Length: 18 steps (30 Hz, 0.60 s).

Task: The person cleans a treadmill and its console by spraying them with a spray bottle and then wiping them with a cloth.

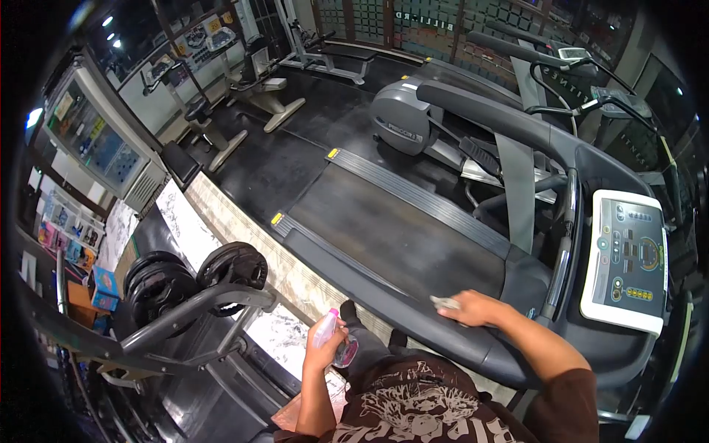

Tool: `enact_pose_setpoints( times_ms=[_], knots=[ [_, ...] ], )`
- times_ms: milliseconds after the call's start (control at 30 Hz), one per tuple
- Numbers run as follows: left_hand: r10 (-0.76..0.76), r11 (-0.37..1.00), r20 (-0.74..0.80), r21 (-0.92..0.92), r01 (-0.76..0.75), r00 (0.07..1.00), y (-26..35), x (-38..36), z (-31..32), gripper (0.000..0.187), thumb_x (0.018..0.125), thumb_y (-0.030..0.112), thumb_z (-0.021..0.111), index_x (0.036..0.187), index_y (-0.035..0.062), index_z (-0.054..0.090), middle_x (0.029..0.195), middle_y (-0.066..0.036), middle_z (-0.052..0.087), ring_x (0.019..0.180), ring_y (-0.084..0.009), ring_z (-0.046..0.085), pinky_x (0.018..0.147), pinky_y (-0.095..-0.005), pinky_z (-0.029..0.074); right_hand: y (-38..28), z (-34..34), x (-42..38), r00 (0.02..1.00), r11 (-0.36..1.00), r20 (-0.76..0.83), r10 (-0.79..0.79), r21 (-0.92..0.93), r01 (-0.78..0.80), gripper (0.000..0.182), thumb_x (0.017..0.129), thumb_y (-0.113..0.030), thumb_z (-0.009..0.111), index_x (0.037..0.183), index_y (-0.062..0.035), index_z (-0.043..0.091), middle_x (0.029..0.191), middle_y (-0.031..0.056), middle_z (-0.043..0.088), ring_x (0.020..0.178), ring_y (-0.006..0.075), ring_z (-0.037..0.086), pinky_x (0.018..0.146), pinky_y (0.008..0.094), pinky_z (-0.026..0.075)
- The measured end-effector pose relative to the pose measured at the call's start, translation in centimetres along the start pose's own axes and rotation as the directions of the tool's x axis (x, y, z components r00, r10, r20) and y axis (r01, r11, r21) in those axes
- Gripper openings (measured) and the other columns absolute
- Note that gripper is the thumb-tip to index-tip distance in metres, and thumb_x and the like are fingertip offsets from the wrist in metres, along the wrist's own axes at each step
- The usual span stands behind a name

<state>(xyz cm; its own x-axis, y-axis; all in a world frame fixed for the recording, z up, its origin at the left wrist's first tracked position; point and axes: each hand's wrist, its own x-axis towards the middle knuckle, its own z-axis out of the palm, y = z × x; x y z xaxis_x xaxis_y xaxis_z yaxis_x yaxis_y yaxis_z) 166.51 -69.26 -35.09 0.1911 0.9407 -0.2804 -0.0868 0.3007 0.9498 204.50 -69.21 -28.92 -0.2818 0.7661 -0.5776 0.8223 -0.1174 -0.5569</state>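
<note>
My left hand [323, 347] is wrapped round a clear spray bottle [345, 349] with a pink top, low in front of my body. To the right, my right hand [473, 308] grips a light-coloured cloth [444, 303] above the near side rail of a treadmill [399, 229]. A corner of the cloth sticks out past the fingers; the rest is hidden under the hand. Whether the cloth touches the rail cannot be told. The treadmill's console [628, 258], with a white frame and buttons, stands to the right of my right arm.
Weight plates [233, 275] hang on a machine frame [199, 310] at the left. Behind the treadmill stands an elliptical machine [402, 118]. A glass-door fridge [96, 140] and exercise bikes [199, 111] are at the back left. A bench [347, 53] stands at the back.
</note>
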Motion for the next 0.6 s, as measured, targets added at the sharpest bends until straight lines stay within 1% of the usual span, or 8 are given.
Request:
enact_pose_setpoints(
  times_ms=[67,167,267,300,400,433,567,600],
  knots=[
    [-0.013,1.0,0.01,0.011,0.013,1.0,-0.2,0.4,0.1,0.015,0.082,-0.002,0.065,0.097,-0.0018,0.061,0.075,-0.007,0.064,0.066,-0.0177,0.065,0.064,-0.0298,0.05,0.1,-1.6,-4.3,0.986,0.988,0.07,0.153,-0.025,-0.152,0.054,0.097,-0.054,0.052,0.103,-0.0041,0.07,0.084,0.022,0.07,0.081,0.0397,0.068,0.079,0.0466,0.052],
    [-0.021,1.0,0.006,0.0,0.021,1.0,-0.1,0.5,-0.7,0.015,0.083,-0.001,0.065,0.097,-0.0015,0.061,0.075,-0.007,0.064,0.066,-0.0176,0.065,0.064,-0.0294,0.05,1.3,-2.7,-6.9,0.949,0.961,0.15,0.277,-0.068,-0.269,0.051,0.097,-0.055,0.052,0.106,-0.0079,0.07,0.074,0.0126,0.071,0.074,0.0304,0.071,0.073,0.0411,0.053],
    [-0.014,0.999,-0.013,-0.037,0.014,1.0,-0.1,1.0,-2.6,0.014,0.083,-0.001,0.066,0.097,-0.0021,0.062,0.072,-0.005,0.062,0.064,-0.0145,0.064,0.063,-0.0275,0.049,-1.6,-3.3,-6.6,0.905,0.917,0.174,0.387,0.032,-0.398,0.049,0.096,-0.055,0.053,0.107,-0.0095,0.07,0.082,0.0142,0.073,0.082,0.0315,0.072,0.076,0.0409,0.054],
    [-0.01,0.999,-0.036,-0.033,0.008,0.999,0.3,1.1,-3.2,0.015,0.083,-0.001,0.066,0.098,-0.0021,0.062,0.072,-0.005,0.063,0.065,-0.0148,0.064,0.063,-0.0278,0.05,-1.0,-2.1,-5.6,0.962,0.962,0.039,0.271,-0.057,-0.268,0.049,0.096,-0.055,0.053,0.105,-0.01,0.071,0.088,0.0163,0.073,0.09,0.0328,0.071,0.079,0.0419,0.053],
    [0.009,1.0,-0.077,-0.002,-0.009,0.997,0.7,2.0,-6.0,0.015,0.083,-0.002,0.066,0.097,-0.0019,0.062,0.072,-0.005,0.063,0.064,-0.015,0.064,0.063,-0.0279,0.05,-1.9,-0.6,-1.5,0.95,0.95,0.011,0.311,0.003,-0.311,0.047,0.096,-0.05,0.053,0.112,-0.0094,0.071,0.097,0.0226,0.072,0.096,0.0372,0.068,0.086,0.0439,0.052],
    [0.005,1.0,-0.098,-0.008,-0.006,0.995,1.0,2.2,-7.0,0.015,0.082,-0.002,0.066,0.097,-0.002,0.062,0.072,-0.005,0.063,0.064,-0.0152,0.064,0.063,-0.0282,0.05,-2.5,-0.5,0.1,0.938,0.939,0.058,0.342,0.02,-0.343,0.048,0.096,-0.05,0.053,0.108,-0.0076,0.071,0.099,0.0237,0.071,0.096,0.0385,0.068,0.086,0.0446,0.051],
    [-0.003,0.998,-0.164,-0.055,-0.006,0.987,2.3,3.1,-10.5,0.015,0.081,-0.002,0.066,0.095,-0.0025,0.061,0.074,-0.006,0.063,0.065,-0.0161,0.064,0.063,-0.0295,0.051,-4.4,1.2,7.5,0.957,0.941,0.046,0.286,0.178,-0.289,0.052,0.096,-0.053,0.051,0.105,-0.006,0.071,0.101,0.0229,0.071,0.098,0.038,0.067,0.087,0.0466,0.05],
    [-0.006,0.998,-0.175,-0.07,-0.006,0.984,2.5,3.1,-11.4,0.015,0.081,-0.003,0.066,0.095,-0.0026,0.061,0.074,-0.006,0.063,0.065,-0.0163,0.064,0.063,-0.0299,0.051,-5.1,1.4,9.9,0.966,0.951,0.017,0.257,0.175,-0.256,0.052,0.096,-0.054,0.051,0.106,-0.0062,0.071,0.101,0.0227,0.071,0.098,0.0379,0.067,0.087,0.0465,0.05]
  ],
)
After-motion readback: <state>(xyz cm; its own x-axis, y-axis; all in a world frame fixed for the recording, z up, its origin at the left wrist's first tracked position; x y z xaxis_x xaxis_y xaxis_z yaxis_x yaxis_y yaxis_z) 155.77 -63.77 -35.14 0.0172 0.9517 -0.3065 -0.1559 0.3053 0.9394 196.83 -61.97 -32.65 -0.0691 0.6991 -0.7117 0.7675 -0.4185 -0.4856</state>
